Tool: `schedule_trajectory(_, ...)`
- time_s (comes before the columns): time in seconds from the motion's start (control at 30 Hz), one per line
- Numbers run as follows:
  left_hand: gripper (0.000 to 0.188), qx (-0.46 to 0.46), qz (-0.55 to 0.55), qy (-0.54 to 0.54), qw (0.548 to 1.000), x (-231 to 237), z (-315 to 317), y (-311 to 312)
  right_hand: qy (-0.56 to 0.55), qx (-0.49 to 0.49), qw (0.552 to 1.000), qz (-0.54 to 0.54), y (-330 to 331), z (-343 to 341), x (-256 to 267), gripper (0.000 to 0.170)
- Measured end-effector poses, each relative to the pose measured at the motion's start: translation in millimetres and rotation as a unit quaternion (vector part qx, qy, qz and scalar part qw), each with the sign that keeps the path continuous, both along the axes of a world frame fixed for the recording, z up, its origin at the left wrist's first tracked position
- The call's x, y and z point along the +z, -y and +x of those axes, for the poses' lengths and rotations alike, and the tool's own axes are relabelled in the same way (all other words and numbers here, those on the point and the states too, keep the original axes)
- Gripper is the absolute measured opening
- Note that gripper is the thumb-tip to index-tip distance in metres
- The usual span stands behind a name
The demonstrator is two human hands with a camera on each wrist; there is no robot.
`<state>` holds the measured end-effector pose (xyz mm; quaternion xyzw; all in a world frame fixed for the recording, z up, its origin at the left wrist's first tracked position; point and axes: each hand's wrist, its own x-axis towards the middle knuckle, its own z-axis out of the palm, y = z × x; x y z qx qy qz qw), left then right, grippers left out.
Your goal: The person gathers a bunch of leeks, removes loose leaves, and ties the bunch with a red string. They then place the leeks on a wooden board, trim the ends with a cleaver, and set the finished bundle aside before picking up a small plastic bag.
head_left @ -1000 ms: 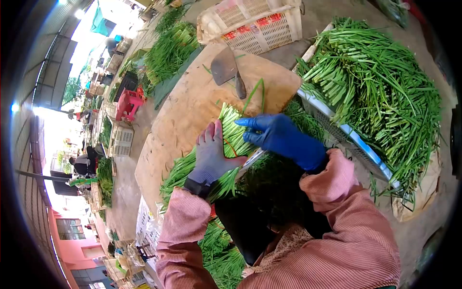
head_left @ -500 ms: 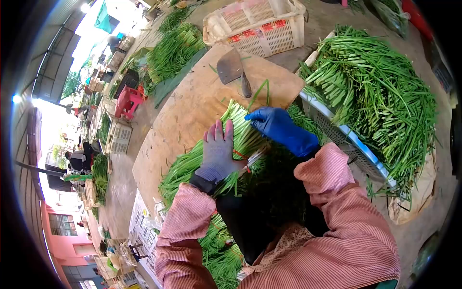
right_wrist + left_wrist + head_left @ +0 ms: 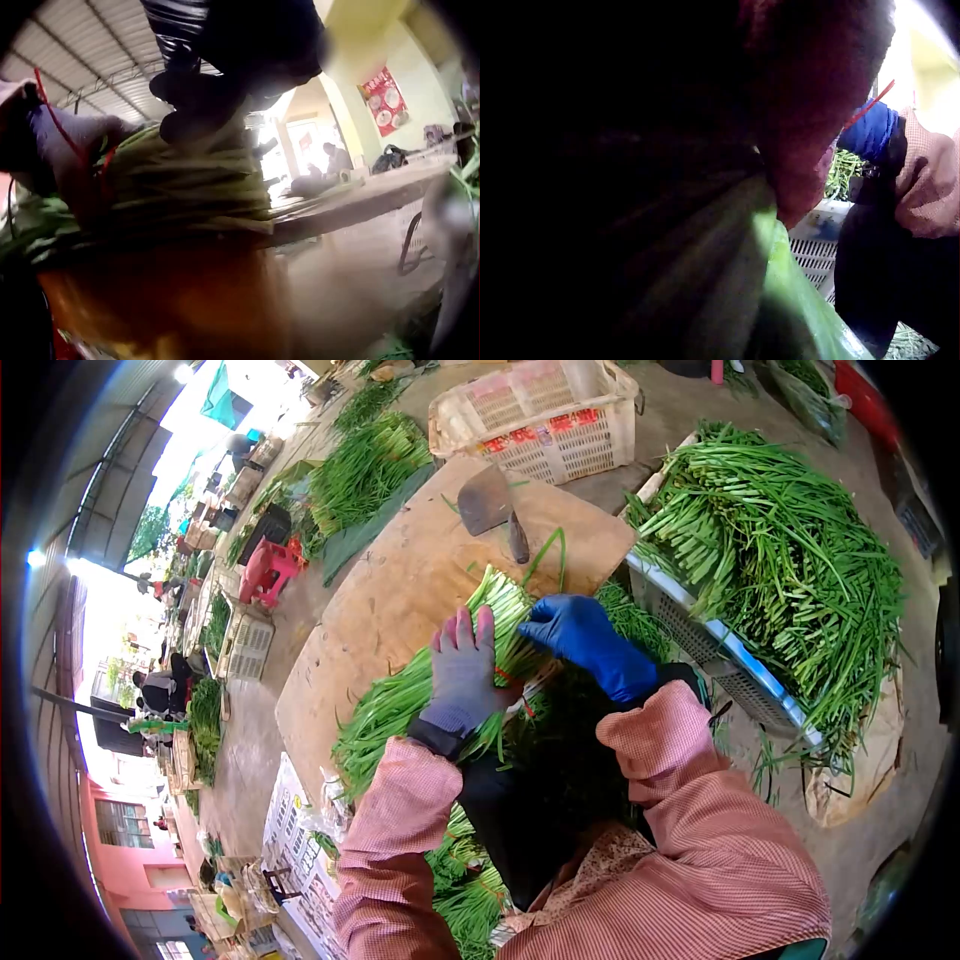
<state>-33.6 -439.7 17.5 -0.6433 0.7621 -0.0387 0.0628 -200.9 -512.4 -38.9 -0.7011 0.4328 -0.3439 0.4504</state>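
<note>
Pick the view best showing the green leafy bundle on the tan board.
Head: the bundle shows from pale ends to leaves, partly under the grey-gloved left hand. Right wrist: dim, partial side; left wrist: dark close-up of leaves.

Pink checked sleeves, dark wristbands — left hand in grey glove, right hand in blue glove

Grey floor under a metal roof, pink wall with a window, red stool, bright daylight.
</note>
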Motion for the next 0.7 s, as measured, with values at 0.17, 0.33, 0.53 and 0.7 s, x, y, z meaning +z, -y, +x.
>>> schedule_trajectory(0.17,0.112,0.012,0.017,0.003,1.000,3,-3,-2,0.043,-0.013,0.998,0.038,-1,3,6,0.024)
schedule_trajectory(0.33,0.112,-0.013,-0.033,-0.004,0.999,-2,-1,-3,0.134,-0.006,0.985,0.105,1,5,0,0.018)
schedule_trajectory(0.53,0.110,-0.021,-0.028,0.007,0.999,-2,-2,-4,0.212,-0.034,0.963,0.166,3,2,-15,0.016)
schedule_trajectory(0.7,0.106,-0.048,-0.055,0.001,0.997,-6,0,-7,0.222,-0.010,0.959,0.179,12,-11,-15,0.014)
